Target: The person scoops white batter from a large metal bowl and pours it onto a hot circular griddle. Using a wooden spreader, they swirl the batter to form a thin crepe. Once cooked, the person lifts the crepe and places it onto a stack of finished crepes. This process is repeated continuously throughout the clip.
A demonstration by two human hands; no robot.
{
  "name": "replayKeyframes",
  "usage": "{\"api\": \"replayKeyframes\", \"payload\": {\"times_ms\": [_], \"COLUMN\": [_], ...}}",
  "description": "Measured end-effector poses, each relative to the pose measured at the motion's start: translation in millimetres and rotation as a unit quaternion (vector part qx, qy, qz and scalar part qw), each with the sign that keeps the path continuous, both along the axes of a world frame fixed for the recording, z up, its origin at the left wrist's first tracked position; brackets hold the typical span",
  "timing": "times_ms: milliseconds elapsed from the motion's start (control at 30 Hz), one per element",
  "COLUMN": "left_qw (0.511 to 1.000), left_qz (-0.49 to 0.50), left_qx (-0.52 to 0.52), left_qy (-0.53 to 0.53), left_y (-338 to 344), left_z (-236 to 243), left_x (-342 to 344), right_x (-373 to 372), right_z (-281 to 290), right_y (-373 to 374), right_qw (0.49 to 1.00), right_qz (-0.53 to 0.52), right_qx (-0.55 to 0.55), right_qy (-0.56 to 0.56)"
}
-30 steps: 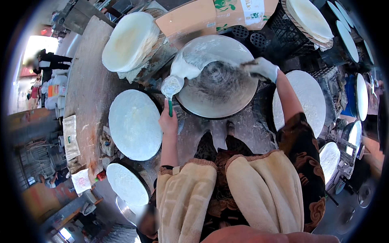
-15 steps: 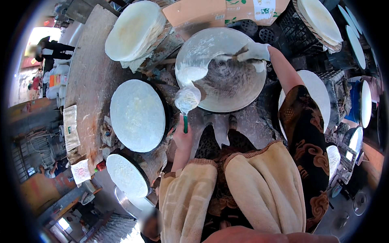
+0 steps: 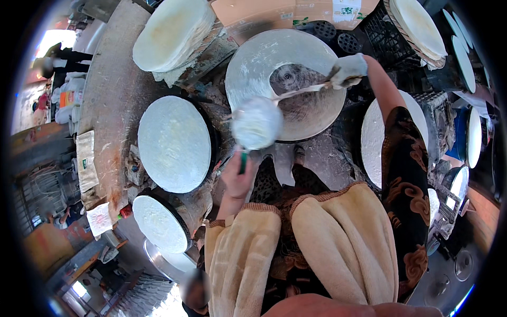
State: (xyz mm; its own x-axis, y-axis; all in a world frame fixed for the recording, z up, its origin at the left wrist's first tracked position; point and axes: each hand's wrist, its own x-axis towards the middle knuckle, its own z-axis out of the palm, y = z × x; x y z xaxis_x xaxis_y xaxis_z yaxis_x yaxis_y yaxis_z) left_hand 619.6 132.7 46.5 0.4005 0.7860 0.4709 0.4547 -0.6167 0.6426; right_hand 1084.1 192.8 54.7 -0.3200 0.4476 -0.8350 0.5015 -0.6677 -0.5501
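My left hand [image 3: 236, 177] grips the green handle of a round ladle [image 3: 256, 122], blurred and pale with white batter, over the near-left edge of the large round griddle [image 3: 311, 119]. My right hand [image 3: 347, 71], in a pale grimy glove, grips a thin wooden spreader [image 3: 301, 92] that slants down-left across the griddle. White batter [image 3: 248, 63] coats part of the griddle around a darker middle. Round white-topped plates flank it, one at the left [image 3: 174, 145], one lower left [image 3: 158, 224] and one at the right [image 3: 375, 148], partly behind my arm.
Stacks of pale round sheets stand at upper left [image 3: 171, 31] and upper right [image 3: 414, 29]. A cardboard panel [image 3: 290, 13], perforated black cylinders [image 3: 323, 30] and a black crate [image 3: 393, 45] lie beyond the griddle. A wooden bench [image 3: 108, 105] runs along the left; a person [image 3: 71, 58] stands beyond.
The ladle and my left hand have moved right. My gloved right hand has risen and shifted right, and the spreader now reaches leftward across the griddle toward the ladle.
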Motion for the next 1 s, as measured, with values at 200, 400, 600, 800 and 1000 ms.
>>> {"api": "replayKeyframes", "payload": {"times_ms": [200,400,600,800,1000], "left_qw": [0.846,0.778,0.767,0.736,0.654], "left_qz": [0.209,0.281,0.255,0.218,0.148], "left_qx": [-0.311,-0.295,-0.319,-0.428,-0.475], "left_qy": [-0.379,-0.478,-0.494,-0.477,-0.570], "left_y": [41,46,26,24,46], "left_z": [56,59,55,66,70], "left_x": [-8,-52,-60,-67,-100], "right_x": [14,10,21,22,72], "right_z": [-9,12,-11,9,17], "right_y": [9,3,32,-9,-211], "right_qw": [0.988,0.994,0.991,0.967,0.945], "right_qz": [-0.086,0.103,0.020,0.172,-0.013], "right_qx": [0.125,0.012,0.126,0.065,0.197], "right_qy": [-0.023,-0.047,-0.048,-0.179,-0.260]}}
